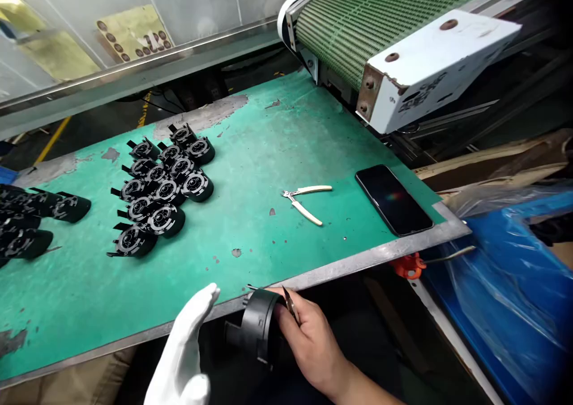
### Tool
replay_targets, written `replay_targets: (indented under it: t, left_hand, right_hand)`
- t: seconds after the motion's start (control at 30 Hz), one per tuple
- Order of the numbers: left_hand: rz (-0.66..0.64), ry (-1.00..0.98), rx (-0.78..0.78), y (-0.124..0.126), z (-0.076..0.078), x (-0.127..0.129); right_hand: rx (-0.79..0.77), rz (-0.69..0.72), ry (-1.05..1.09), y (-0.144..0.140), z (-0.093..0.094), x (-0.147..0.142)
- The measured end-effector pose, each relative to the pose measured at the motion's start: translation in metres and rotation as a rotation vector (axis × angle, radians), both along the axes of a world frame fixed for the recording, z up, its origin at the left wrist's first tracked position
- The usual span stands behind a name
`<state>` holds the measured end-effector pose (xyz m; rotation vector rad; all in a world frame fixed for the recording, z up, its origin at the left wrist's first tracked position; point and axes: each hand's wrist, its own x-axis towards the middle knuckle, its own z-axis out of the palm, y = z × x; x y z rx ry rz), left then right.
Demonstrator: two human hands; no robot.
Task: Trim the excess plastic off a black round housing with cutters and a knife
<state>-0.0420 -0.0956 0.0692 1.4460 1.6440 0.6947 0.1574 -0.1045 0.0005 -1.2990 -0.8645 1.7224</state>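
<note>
My right hand (313, 339), bare, grips a black round plastic housing (259, 324) by its rim, just off the table's front edge. A thin, dark pointed tool (290, 302), perhaps a small knife, also sticks out between its fingers. To the left of the housing is my left hand (183, 351) in a white glove, its fingers stretched out and the thumb apart. It holds nothing and there is a gap between it and the housing. Side cutters (307, 201) with pale handles lie with jaws spread on the green table (250, 214).
Several similar black housings (165, 190) stand grouped at the table's left middle, and more (27, 226) at far left. A black phone (394, 199) lies near the right corner. A green conveyor belt (371, 17) with a white metal bracket (439, 65) overhangs behind. Blue crates (514, 286) are at right.
</note>
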Motion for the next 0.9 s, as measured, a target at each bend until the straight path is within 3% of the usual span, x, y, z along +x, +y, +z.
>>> replay_targets:
  t: [0.1,0.2,0.3,0.43,0.53,0.7,0.9]
  left_hand:
    - [0.102,-0.188,-0.128,0.000,0.006,0.024]
    - [0.146,-0.261,-0.268,-0.004,0.001,0.038]
    - [0.046,-0.093,-0.131,-0.004,-0.006,0.033]
    - [-0.172,0.398,0.143,0.004,-0.014,0.017]
    - [-0.193,0.655,0.230,0.006,-0.027,0.020]
    - [-0.049,0.705,0.313,-0.005,-0.051,0.036]
    - [0.001,0.672,0.301,-0.007,-0.053,0.041]
  right_hand:
    - [-0.114,0.032,0.247,0.009,0.012,-0.010]
    - [-0.188,0.076,0.452,0.009,0.019,-0.024]
    - [-0.196,0.050,0.421,0.000,0.015,-0.029]
    - [-0.277,0.052,0.216,-0.018,-0.005,-0.017]
    - [-0.337,0.108,0.180,-0.026,-0.016,-0.006]
    - [-0.304,0.204,0.158,-0.022,-0.021,-0.003]
    - [-0.251,0.277,0.119,-0.016,-0.019,-0.004]
